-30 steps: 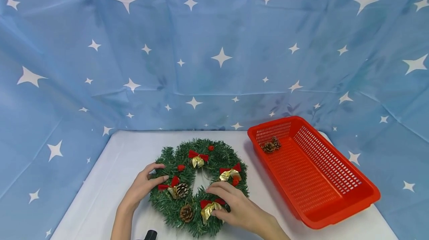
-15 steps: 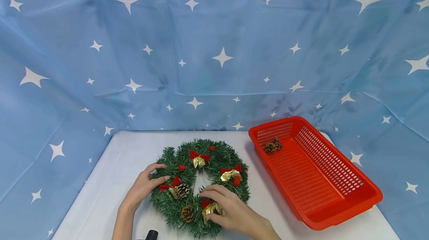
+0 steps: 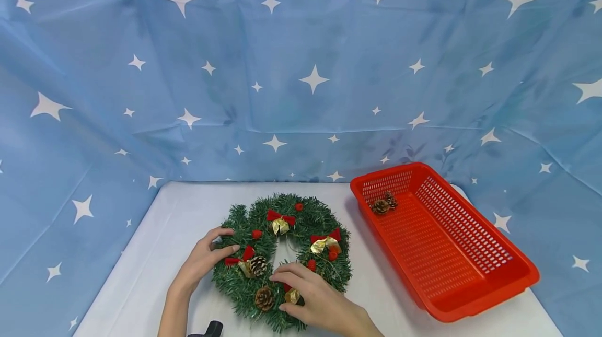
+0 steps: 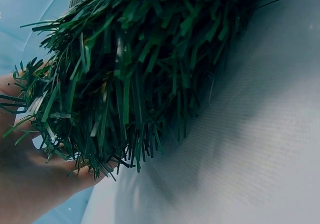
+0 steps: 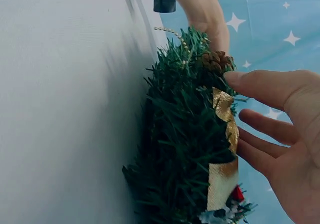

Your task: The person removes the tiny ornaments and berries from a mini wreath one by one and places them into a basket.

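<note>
A green Christmas wreath [image 3: 329, 217] lies on the white table, dressed with red-and-gold bows, red berries and pine cones. My left hand [image 3: 199, 261] grips its left edge, thumb and fingers curved over the foliage; the left wrist view shows the hand partly behind the green tinsel. Over the wreath's near side hovers my right hand [image 3: 317, 295], fingers loosely bent and spread. Beneath it a bow [image 3: 292, 295] is partly covered. A brown pine cone [image 3: 264, 299] sits left of the right thumb. In the right wrist view, the thumb [image 5: 260, 84] comes close to that cone; contact is unclear.
To the right stands a red plastic basket [image 3: 475, 295] with a pair of pine cones [image 3: 383, 204] in its far left corner. A black object [image 3: 213, 328] shows at the near edge. A blue curtain with white stars [image 3: 301, 39] hangs behind the table.
My right hand has slid left across the near bow toward the brown pine cone, uncovering a red berry on the wreath's right side. The left hand keeps its place.
</note>
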A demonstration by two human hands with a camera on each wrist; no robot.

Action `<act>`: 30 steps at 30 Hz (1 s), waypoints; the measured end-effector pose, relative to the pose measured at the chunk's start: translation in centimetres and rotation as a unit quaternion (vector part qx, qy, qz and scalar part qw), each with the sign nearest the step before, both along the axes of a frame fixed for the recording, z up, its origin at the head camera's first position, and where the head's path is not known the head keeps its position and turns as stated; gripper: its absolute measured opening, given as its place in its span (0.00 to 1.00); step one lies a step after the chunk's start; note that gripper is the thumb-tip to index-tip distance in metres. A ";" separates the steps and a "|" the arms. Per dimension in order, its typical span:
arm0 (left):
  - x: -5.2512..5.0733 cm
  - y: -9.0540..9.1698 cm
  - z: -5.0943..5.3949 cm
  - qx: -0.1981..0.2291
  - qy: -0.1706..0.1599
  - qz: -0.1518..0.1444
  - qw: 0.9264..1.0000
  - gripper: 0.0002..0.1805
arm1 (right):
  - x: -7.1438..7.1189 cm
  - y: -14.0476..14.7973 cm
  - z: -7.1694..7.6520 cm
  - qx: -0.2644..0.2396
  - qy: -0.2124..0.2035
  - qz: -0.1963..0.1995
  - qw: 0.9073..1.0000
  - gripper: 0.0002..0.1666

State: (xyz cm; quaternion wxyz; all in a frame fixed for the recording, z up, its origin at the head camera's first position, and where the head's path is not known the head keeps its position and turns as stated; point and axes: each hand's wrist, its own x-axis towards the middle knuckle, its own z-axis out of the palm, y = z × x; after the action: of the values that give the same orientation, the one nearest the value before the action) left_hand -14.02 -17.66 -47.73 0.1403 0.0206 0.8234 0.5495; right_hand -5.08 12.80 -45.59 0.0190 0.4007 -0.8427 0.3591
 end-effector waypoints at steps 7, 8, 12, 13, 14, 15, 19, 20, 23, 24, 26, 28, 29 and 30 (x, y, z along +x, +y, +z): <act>0.0 0.0 -0.1 0.001 0.001 0.003 1.000 0.33 | -0.2 -0.8 -0.2 0.009 -0.019 0.016 1.000 0.30; 0.0 0.0 -0.1 0.001 0.001 0.003 1.000 0.33 | -0.2 -0.9 -0.3 0.010 -0.017 0.018 1.000 0.30; -0.1 -0.1 -0.3 0.003 0.000 0.003 1.000 0.33 | -0.2 -1.2 -0.7 0.011 -0.005 0.023 1.000 0.30; -0.1 0.0 -0.3 0.003 0.000 0.003 1.000 0.33 | -0.2 -1.2 -0.7 0.012 -0.002 0.024 1.000 0.30; -0.1 0.0 -0.3 0.003 0.001 0.002 1.000 0.33 | -0.2 -1.3 -0.8 0.014 0.000 0.023 1.000 0.30; -0.1 0.0 -0.3 0.003 0.001 0.002 1.000 0.33 | -0.2 -1.4 -0.9 0.015 0.000 0.023 1.000 0.30; 0.0 0.0 -0.2 0.001 0.005 0.003 1.000 0.32 | -0.2 -1.6 -1.0 0.021 0.017 0.015 1.000 0.29; 0.0 0.0 -0.2 0.000 0.006 0.003 1.000 0.32 | -0.2 -1.6 -1.0 0.022 0.023 0.014 0.999 0.29; -0.1 0.0 -0.2 -0.004 0.008 0.003 1.000 0.32 | -0.1 -1.8 -1.1 0.021 0.039 0.013 0.999 0.29; -0.1 0.0 -0.1 -0.005 0.008 0.003 1.000 0.32 | -0.1 -1.9 -1.1 0.021 0.044 0.013 0.999 0.30; -0.1 0.0 -0.1 -0.005 0.009 0.003 1.000 0.32 | -0.1 -2.0 -1.1 0.020 0.051 0.014 0.998 0.29; -0.1 0.0 -0.1 -0.006 0.009 0.004 1.000 0.32 | -0.1 -2.2 -1.1 0.019 0.058 0.017 0.998 0.29; -0.1 0.0 -0.1 -0.005 0.008 0.004 1.000 0.32 | -0.1 -2.2 -1.2 0.018 0.061 0.019 0.998 0.29; -0.1 0.0 -0.1 -0.005 0.008 0.004 1.000 0.32 | -0.1 -2.3 -1.2 0.018 0.064 0.020 0.998 0.29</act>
State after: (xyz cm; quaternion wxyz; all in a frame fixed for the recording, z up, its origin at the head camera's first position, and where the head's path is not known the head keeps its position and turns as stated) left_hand -14.08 -17.65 -47.80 0.1313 0.0207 0.8275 0.5455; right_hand -5.15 10.49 -46.75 0.0584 0.4394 -0.8381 0.3178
